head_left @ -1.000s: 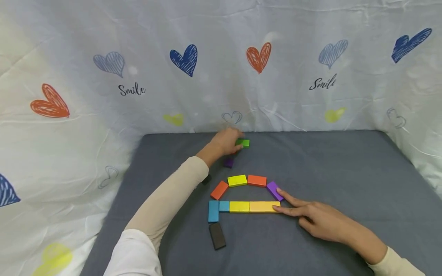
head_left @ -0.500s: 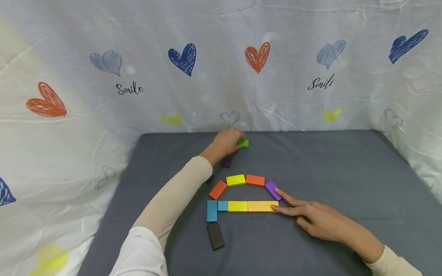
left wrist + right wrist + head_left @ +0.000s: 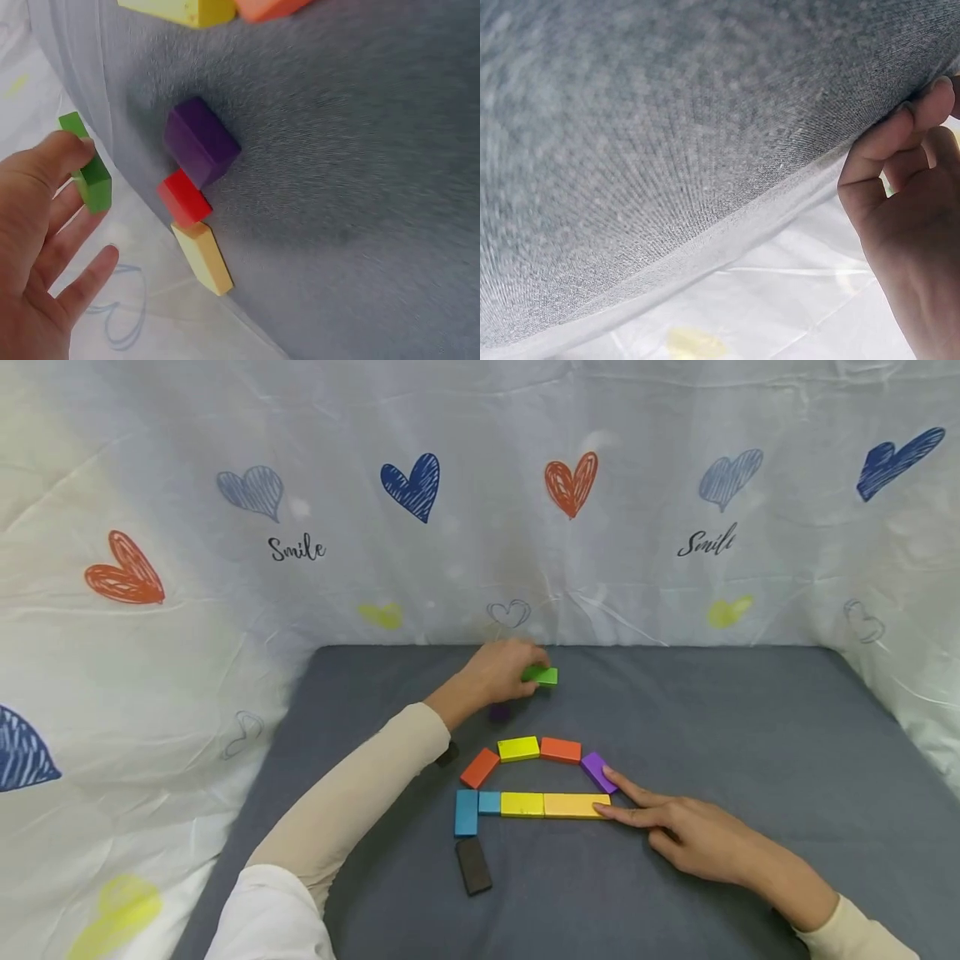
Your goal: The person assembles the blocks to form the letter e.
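Observation:
At the back of the table my left hand (image 3: 501, 672) pinches a green block (image 3: 545, 677) between thumb and fingers; in the left wrist view the green block (image 3: 94, 184) appears lifted off the cloth. Two extended fingers of my right hand (image 3: 697, 839) touch a purple block (image 3: 597, 771) and a long light-orange block (image 3: 572, 807). A yellow block (image 3: 522, 805), a small blue block (image 3: 489, 802) and an upright blue block (image 3: 466, 812) continue that row leftward. Above it arch two orange blocks (image 3: 560, 750) and a yellow block (image 3: 518, 749), ending at the purple one.
A dark block (image 3: 473, 866) lies below the blue one; another dark block (image 3: 447, 754) is partly behind the left sleeve. Near the left hand lie a dark purple block (image 3: 201, 142), a red block (image 3: 184, 197) and a pale yellow block (image 3: 202, 257). A heart-printed curtain (image 3: 480, 560) hangs behind.
My left hand has taken hold of the green block and shifted it slightly right and nearer. The right hand keeps its place on the blocks.

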A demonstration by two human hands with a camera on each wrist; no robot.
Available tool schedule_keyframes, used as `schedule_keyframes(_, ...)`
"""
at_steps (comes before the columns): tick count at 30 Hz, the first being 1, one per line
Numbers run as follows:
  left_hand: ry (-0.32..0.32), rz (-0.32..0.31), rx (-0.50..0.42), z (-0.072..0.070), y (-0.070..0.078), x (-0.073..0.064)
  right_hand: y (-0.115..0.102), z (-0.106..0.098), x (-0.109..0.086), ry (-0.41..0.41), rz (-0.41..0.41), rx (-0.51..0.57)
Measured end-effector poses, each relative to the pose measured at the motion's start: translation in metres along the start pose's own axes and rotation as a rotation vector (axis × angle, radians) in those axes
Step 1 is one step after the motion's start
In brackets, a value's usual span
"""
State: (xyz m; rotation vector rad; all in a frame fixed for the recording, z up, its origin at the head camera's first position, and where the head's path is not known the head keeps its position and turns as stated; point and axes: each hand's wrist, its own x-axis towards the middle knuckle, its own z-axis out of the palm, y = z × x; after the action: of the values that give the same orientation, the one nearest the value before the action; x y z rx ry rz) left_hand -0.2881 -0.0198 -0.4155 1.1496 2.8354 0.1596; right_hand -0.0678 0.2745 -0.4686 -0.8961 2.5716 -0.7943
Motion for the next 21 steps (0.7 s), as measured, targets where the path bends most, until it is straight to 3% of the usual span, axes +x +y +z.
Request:
schedule_keyframes(9,0.027,0.148,-0.072,-0.009,0.015,-0.047,0.002,-0.001,0.001,0.005,-0.016,-0.007)
schedule_keyframes(21,-0.01,0.462,-0.106,-0.002,0.067,-0.121,0.003,-0.001,0.0,-0.005,-0.018,-0.008)
